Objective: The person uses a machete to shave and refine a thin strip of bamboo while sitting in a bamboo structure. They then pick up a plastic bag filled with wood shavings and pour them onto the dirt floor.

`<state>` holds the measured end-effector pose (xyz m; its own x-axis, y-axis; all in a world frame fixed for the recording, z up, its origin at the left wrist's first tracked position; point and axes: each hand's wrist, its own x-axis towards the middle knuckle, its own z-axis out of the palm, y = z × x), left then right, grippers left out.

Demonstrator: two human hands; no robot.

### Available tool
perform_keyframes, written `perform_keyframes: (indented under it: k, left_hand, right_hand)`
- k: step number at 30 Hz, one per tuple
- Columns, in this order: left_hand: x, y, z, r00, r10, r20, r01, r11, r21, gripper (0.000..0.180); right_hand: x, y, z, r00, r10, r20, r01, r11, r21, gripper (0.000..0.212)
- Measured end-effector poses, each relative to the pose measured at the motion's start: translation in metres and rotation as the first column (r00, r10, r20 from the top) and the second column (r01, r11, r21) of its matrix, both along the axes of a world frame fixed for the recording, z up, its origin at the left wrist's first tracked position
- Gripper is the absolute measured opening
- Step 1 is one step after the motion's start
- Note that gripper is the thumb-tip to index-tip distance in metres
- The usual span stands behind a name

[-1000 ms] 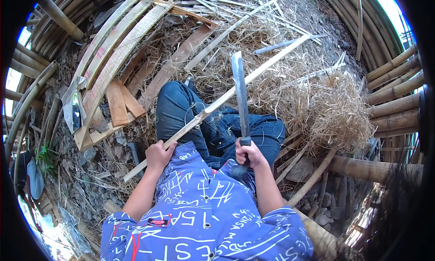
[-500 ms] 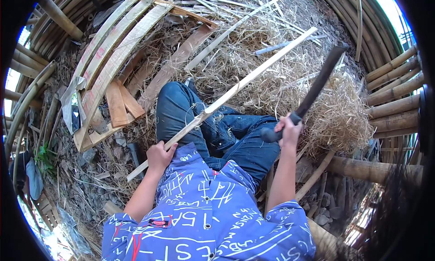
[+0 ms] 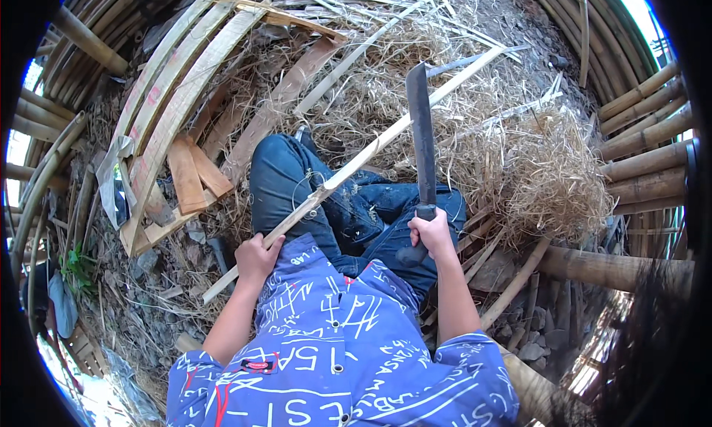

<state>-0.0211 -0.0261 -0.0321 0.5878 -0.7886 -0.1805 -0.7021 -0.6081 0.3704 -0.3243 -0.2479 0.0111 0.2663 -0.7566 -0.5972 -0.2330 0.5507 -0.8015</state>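
Note:
A long pale bamboo strip (image 3: 365,154) slants across my lap, from beside my left hip up to the far right. Near its lower end, my left hand (image 3: 259,257) is wrapped round it. My right hand (image 3: 433,232) grips the dark handle of a machete (image 3: 423,134). The broad black blade points away from me, its upper part passing in front of the strip in this view. Whether blade and strip touch, I cannot tell. Along the middle of the strip, near my knee, thin slivers curl off it.
A wooden slatted frame (image 3: 172,100) leans at the far left, with short brown boards (image 3: 189,176) by it. Heaps of shavings (image 3: 552,178) cover the ground ahead and right. A thick bamboo pole (image 3: 615,270) lies at the right. Bamboo walls (image 3: 645,160) curve round both sides.
My right hand has moved left with the machete, and the blade has swung from leaning right to nearly straight ahead, over the strip. My left hand keeps its hold, with the strip shifted slightly.

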Motion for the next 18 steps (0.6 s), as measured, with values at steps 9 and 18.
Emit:
perform_keyframes:
  k: [9, 18]
  left_hand:
    - [0.001, 0.000, 0.000, 1.000, -0.028, -0.002, 0.028, 0.999, -0.026, 0.064]
    - [0.004, -0.001, -0.001, 0.999, -0.038, 0.019, 0.039, 0.998, -0.041, 0.062]
  right_hand:
    - [-0.033, -0.034, 0.015, 0.952, -0.251, 0.178, 0.259, 0.965, -0.028, 0.014]
    - [-0.037, -0.025, 0.016, 0.998, 0.027, -0.051, -0.029, 0.998, -0.047, 0.014]
